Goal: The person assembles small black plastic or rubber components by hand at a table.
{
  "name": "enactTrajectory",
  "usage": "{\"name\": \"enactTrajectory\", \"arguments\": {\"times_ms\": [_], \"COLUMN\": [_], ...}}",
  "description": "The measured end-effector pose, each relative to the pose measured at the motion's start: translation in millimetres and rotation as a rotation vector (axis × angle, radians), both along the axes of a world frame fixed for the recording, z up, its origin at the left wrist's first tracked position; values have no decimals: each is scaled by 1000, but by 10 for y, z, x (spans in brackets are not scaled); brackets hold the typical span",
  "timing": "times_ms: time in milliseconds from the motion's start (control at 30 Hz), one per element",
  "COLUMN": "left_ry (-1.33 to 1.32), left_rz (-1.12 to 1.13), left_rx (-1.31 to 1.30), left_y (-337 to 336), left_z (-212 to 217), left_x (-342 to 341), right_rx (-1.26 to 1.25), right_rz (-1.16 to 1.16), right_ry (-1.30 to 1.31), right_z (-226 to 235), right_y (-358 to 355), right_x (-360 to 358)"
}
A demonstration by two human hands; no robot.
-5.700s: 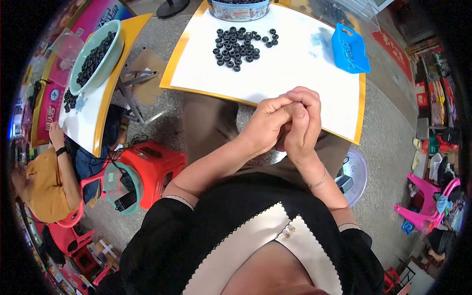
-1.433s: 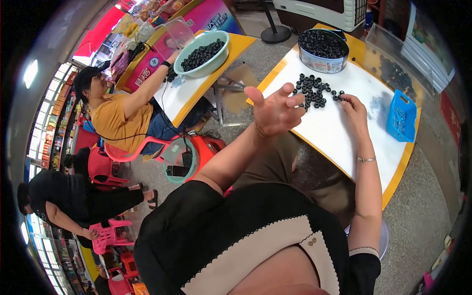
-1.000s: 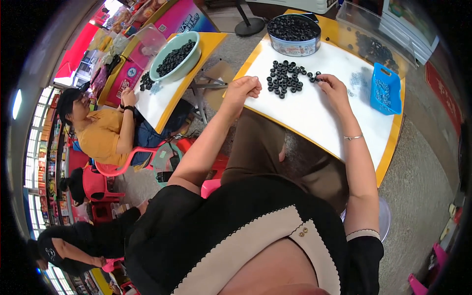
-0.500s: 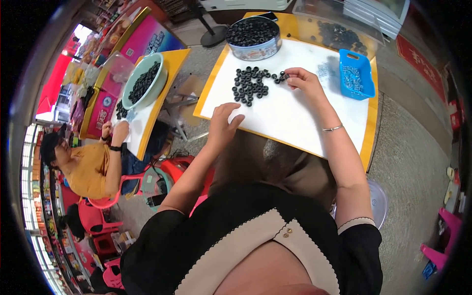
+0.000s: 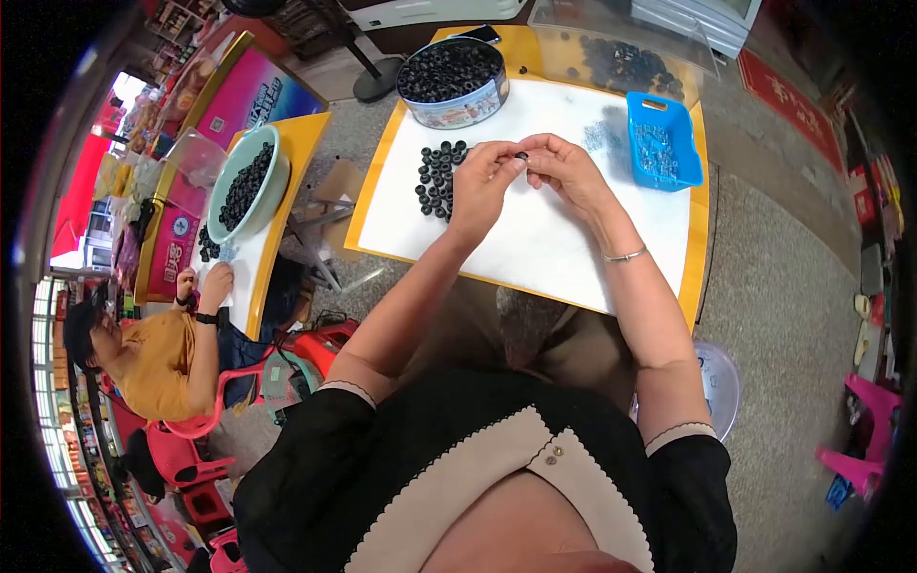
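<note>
My left hand and my right hand meet over the white tabletop, their fingertips pinched together around a small round black ring-shaped part. Most of that part is covered by the fingers. A loose group of similar black ring-shaped parts lies on the white sheet beside my left hand, which hides some of them. To the right of my right hand stands a blue plastic basket holding many small clear or silvery pieces.
A round tin heaped with black parts stands at the table's far edge, near a clear plastic tray with more. A phone lies behind the tin. At left, a person in an orange shirt works beside a pale green basin.
My left hand has moved up and right from the table's near edge to meet my right hand, which has shifted slightly. Both now pinch one black part. The whole view has shifted a little.
</note>
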State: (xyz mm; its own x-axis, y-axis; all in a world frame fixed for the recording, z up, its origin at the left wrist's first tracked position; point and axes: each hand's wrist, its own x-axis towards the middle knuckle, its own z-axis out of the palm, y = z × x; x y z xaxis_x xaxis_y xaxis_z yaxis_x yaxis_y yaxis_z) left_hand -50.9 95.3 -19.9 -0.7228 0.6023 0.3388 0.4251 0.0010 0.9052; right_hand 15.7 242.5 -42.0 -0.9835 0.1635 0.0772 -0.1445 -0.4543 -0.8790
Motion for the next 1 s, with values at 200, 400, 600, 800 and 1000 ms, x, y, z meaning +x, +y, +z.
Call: {"name": "enactTrajectory", "arguments": {"times_ms": [200,400,600,800,1000], "left_ry": [-342,-504,-514,-590,-596], "left_rz": [-15,-128,-157,-166,-180], "left_rx": [175,154,38,108,130], "left_y": [20,65,90,41,50], "left_z": [-85,-379,-501,-518,-507], "left_x": [1,155,222,131,112], "right_rx": [194,945,1486,1679,1352], "right_rz": [-286,-774,-634,-507,-435], "right_ry": [-67,-45,-254,-443,-311], "right_z": [41,149,-26,-33,-41], "right_y": [144,295,317,265,343], "right_x": [28,114,166,163,150]}}
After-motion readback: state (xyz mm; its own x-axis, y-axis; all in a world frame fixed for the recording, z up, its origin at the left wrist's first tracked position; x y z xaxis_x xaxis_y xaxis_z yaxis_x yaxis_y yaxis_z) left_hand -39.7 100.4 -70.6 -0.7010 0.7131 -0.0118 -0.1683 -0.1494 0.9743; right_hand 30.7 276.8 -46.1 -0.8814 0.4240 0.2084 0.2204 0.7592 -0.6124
